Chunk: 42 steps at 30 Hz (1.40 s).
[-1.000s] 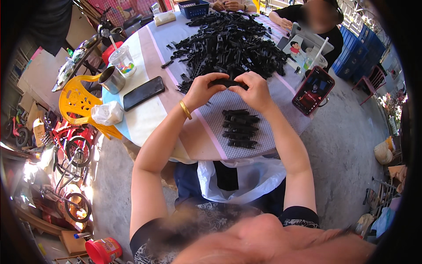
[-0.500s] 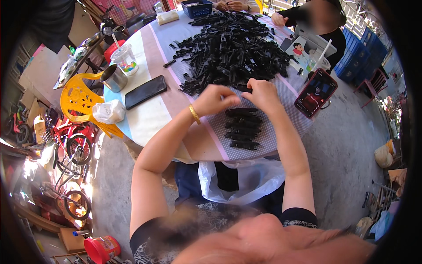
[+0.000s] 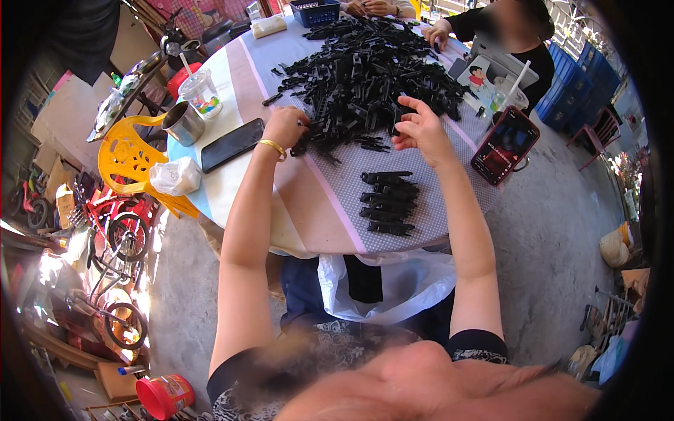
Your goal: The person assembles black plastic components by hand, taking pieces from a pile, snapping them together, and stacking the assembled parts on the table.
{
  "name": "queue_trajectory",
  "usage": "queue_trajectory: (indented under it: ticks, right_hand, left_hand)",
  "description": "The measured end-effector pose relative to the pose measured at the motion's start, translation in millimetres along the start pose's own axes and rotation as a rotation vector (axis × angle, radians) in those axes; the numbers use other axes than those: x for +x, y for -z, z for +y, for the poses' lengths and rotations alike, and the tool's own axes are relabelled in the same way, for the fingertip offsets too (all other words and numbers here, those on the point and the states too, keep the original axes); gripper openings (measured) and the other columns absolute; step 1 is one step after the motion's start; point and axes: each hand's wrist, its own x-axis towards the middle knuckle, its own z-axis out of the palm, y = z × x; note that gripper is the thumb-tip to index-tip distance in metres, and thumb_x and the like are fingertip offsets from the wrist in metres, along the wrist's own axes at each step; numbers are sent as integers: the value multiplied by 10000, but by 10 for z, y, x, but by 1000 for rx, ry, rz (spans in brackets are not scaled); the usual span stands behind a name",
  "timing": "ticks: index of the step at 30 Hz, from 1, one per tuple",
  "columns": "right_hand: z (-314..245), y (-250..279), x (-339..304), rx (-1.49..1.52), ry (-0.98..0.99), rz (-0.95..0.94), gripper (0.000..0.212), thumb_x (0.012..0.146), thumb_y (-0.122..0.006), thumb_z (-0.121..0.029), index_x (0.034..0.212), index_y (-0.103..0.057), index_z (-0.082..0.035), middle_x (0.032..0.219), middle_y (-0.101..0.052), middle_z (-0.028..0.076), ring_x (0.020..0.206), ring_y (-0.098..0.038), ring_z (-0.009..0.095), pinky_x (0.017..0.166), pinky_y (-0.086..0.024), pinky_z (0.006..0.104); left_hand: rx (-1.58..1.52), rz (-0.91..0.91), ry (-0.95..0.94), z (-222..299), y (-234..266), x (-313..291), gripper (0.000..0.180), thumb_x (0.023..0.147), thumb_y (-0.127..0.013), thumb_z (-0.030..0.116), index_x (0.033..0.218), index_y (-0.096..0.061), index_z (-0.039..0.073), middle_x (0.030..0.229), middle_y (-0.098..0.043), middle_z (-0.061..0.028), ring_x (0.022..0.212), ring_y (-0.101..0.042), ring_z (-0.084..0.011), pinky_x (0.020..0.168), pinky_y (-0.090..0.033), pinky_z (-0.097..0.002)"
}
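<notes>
A big heap of black plastic pieces (image 3: 379,70) covers the far middle of the round table. My left hand (image 3: 284,128), with a gold bangle at its wrist, is at the heap's near left edge. Its fingers are curled, and what they hold is hidden; dark pieces beside it are blurred. At the heap's near right edge my right hand (image 3: 423,135) has its fingertips against an upright black plastic piece (image 3: 397,118). A few small pieces (image 3: 373,144) lie between my hands. Closer to me, several similar pieces are stacked in a neat column (image 3: 388,203).
A black phone (image 3: 233,145), metal cup (image 3: 183,124) and plastic cup (image 3: 200,95) stand left. A lit phone (image 3: 505,147) leans at the right. White plastic bag (image 3: 421,284) hangs over my lap. Two other people sit across, near a blue basket (image 3: 314,12).
My hands have parted: the left moved left to the heap's edge, the right slightly up. Small pieces now show between them. The person at right has reached toward the heap.
</notes>
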Motion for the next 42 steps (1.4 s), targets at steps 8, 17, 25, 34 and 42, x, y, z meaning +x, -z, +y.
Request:
queue_trajectory:
  ticks: [8,17,25,34,42]
  right_hand:
    - [99,15,70,37,-10,-185,331,797,-602,-33,1112,-505,2,812,-561,51,674,-632,149,576,-529,237]
    - [271,-6,137,-235,236,13,182,784,-637,-42,943,-575,23,769,-641,63,668,-617,105,592,-489,206]
    - [322,-16,151,-455,399,92,171,749,-668,-73,888,-604,5,755,-655,79,653,-630,118,604,-499,228]
    - [313,-82,136,-552,485,118,163,741,-673,-75,868,-607,3,744,-656,96,637,-632,133,600,-502,242]
    - [341,-53,159,-403,443,95,126,746,-674,-64,831,-609,1,722,-645,55,625,-602,84,587,-484,213]
  left_hand:
    - [-528,346,227,245,26,51,243,738,-627,100,972,-628,34,852,-647,-150,807,-615,-310,751,-472,-377]
    - [-176,318,-359,691,-263,81,307,732,-656,212,980,-624,35,1096,-561,-140,1048,-476,-304,942,-377,-378]
    - [-118,160,-122,518,-195,92,272,654,-578,135,901,-648,41,1073,-555,-123,1067,-455,-304,939,-376,-402]
    - [-44,233,-262,850,-392,175,500,708,-497,27,1206,-464,65,1220,-502,-120,1227,-375,-297,998,-267,-526]
    - [-169,368,-242,813,-326,147,315,720,-582,77,1034,-568,60,865,-588,-89,874,-511,-287,844,-400,-407]
